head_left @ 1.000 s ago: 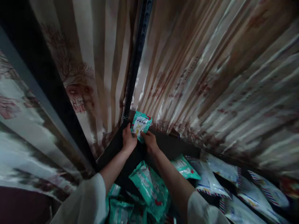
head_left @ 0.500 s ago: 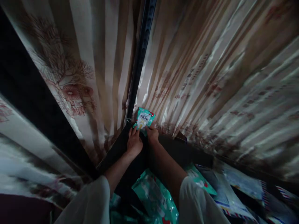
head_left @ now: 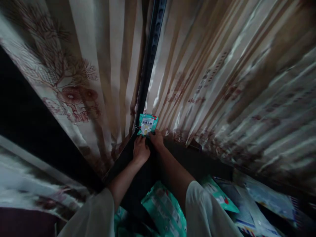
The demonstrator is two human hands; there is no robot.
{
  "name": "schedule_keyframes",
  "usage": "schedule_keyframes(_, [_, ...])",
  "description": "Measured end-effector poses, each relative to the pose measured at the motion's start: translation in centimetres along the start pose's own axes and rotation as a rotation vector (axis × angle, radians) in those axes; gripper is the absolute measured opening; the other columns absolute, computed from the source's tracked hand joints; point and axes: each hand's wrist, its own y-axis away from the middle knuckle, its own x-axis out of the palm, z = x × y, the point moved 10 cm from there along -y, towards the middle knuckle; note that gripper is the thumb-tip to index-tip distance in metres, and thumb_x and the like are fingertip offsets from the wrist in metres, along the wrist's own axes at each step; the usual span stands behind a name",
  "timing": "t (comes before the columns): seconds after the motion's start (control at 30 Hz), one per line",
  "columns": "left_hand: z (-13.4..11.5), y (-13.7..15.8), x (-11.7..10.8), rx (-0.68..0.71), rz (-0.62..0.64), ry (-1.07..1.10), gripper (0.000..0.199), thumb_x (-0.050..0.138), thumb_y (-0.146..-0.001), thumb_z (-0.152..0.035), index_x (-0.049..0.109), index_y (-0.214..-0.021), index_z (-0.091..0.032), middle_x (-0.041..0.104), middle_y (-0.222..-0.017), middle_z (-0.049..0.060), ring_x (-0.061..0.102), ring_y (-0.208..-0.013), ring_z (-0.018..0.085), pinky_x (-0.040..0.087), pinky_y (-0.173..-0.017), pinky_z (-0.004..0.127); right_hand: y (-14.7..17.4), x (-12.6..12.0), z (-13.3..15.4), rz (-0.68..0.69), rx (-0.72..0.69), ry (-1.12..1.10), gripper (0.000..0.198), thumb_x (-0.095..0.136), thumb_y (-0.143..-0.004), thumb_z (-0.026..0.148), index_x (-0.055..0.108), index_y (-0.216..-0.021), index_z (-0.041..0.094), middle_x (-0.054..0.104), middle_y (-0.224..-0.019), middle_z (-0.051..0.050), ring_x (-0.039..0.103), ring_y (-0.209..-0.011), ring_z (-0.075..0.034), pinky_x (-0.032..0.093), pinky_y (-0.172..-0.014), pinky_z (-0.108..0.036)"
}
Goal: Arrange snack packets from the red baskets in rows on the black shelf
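My right hand [head_left: 156,139] pinches one teal packet [head_left: 147,124] by the post [head_left: 152,46] — left hand [head_left: 141,152] half-curled, hold unclear — more bags [head_left: 165,209] lie below.

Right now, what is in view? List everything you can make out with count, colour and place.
small packet: one, teal with white label, at the corner
larger packets: at least three, teal, bottom centre and lower right
pale packets: at least two, white and blue, lower right
curtain: pieces unclear, cream-brown with reddish print, both sides
post: one, dark, upper centre
beam: one, black, slanting at left
sleeves: two, whitish, bottom
left hand: one, bare, at small packet's lower edge
right hand: one, bare, at its lower right
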Motion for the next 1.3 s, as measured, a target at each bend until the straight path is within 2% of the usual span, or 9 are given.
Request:
schedule_keyframes(0.23, [-0.6, 2.4, -0.9, 0.040, 0.046, -0.015, 0.038, 0.045, -0.081, -0.009, 0.062, -0.116, -0.015, 0.061, -0.123, 0.012, 0.055, -0.116, 0.023, 0.043, -0.102, 0.037, 3.1, -2.6, 1.1, -0.077, 0.099, -0.001, 0.041, 0.059, -0.076, 0.023, 0.057, -0.116, 0.012, 0.066, -0.111, -0.015, 0.061, -0.105, -0.028, 0.044, -0.094, -0.042])
schedule_keyframes(0.47, [-1.1, 10.8, -2.6, 0.084, 0.284, -0.232, 0.031, 0.046, -0.088, -0.040, 0.066, -0.103, -0.021, 0.066, -0.101, 0.008, 0.061, -0.097, 0.024, 0.049, -0.083, 0.035, 10.0, -7.6, 3.3, 0.018, -0.059, -0.127, 0.033, 0.053, -0.078, 0.022, 0.063, -0.108, 0.014, 0.065, -0.110, -0.013, 0.062, -0.098, -0.024, 0.049, -0.090, -0.038])
schedule_keyframes(0.67, [-1.3, 17.1, -4.0, 0.167, 0.365, -0.291, 0.048, 0.052, -0.084, -0.049, 0.058, -0.122, -0.019, 0.061, -0.113, 0.012, 0.057, -0.107, 0.030, 0.050, -0.086, 0.042, 19.3, -12.6, 6.3, 0.110, -0.253, -0.104, 0.030, 0.048, -0.086, 0.030, 0.064, -0.109, 0.020, 0.063, -0.117, -0.011, 0.060, -0.105, -0.025, 0.050, -0.091, -0.042])
schedule_keyframes(0.77, [-1.6, 18.7, -4.1, 0.270, 0.338, -0.248, 0.054, 0.053, -0.086, -0.035, 0.044, -0.137, -0.025, 0.052, -0.132, 0.012, 0.050, -0.119, 0.029, 0.048, -0.093, 0.043, 24.5, -12.8, 6.4, 0.259, -0.326, 0.008, 0.028, 0.053, -0.088, 0.034, 0.066, -0.110, 0.024, 0.068, -0.110, -0.009, 0.060, -0.109, -0.027, 0.046, -0.098, -0.048])
schedule_keyframes(0.9, [-2.4, 20.8, -3.3, 0.493, 0.378, -0.219, 0.054, 0.054, -0.084, -0.022, 0.043, -0.137, -0.033, 0.040, -0.147, 0.006, 0.038, -0.133, 0.027, 0.040, -0.104, 0.045, 29.6, -12.5, 5.4, 0.352, -0.403, 0.125, 0.045, 0.061, -0.083, 0.040, 0.058, -0.126, 0.026, 0.057, -0.133, -0.011, 0.045, -0.129, -0.034, 0.043, -0.102, -0.055])
schedule_keyframes(1.0, [-2.6, 21.6, -2.7, 0.547, 0.393, -0.245, 0.052, 0.055, -0.083, -0.018, 0.046, -0.133, -0.029, 0.046, -0.143, 0.007, 0.041, -0.131, 0.027, 0.039, -0.104, 0.048, 30.1, -14.0, 4.7, 0.243, -0.420, 0.159, 0.046, 0.057, -0.087, 0.038, 0.054, -0.131, 0.025, 0.048, -0.142, -0.011, 0.037, -0.135, -0.031, 0.040, -0.106, -0.054])
schedule_keyframes(1.13, [-3.8, 22.2, -2.7, 0.562, 0.367, -0.221, 0.039, 0.052, -0.085, -0.019, 0.055, -0.123, -0.025, 0.055, -0.130, 0.010, 0.050, -0.118, 0.026, 0.047, -0.096, 0.042, 26.8, -18.4, 1.4, -0.086, -0.254, 0.296, 0.041, 0.056, -0.086, 0.032, 0.057, -0.127, 0.025, 0.039, -0.149, -0.009, 0.021, -0.141, -0.037, 0.026, -0.109, -0.065])
schedule_keyframes(1.23, [-5.2, 22.6, -2.8, 0.585, 0.369, -0.193, 0.036, 0.054, -0.083, -0.022, 0.057, -0.119, -0.025, 0.055, -0.126, 0.009, 0.052, -0.114, 0.026, 0.050, -0.090, 0.040, 24.6, -19.3, -2.0, -0.093, -0.115, 0.362, 0.047, 0.066, -0.074, 0.025, 0.061, -0.121, 0.024, 0.038, -0.148, -0.012, 0.016, -0.140, -0.045, 0.025, -0.103, -0.073])
schedule_keyframes(1.3, [-5.9, 22.4, -2.8, 0.568, 0.371, -0.172, 0.032, 0.056, -0.081, -0.027, 0.061, -0.113, -0.024, 0.056, -0.124, 0.009, 0.053, -0.112, 0.026, 0.050, -0.090, 0.041, 23.8, -19.0, -2.8, -0.061, -0.127, 0.324, 0.045, 0.066, -0.071, 0.020, 0.063, -0.116, 0.021, 0.040, -0.147, -0.014, 0.018, -0.141, -0.043, 0.027, -0.105, -0.069])
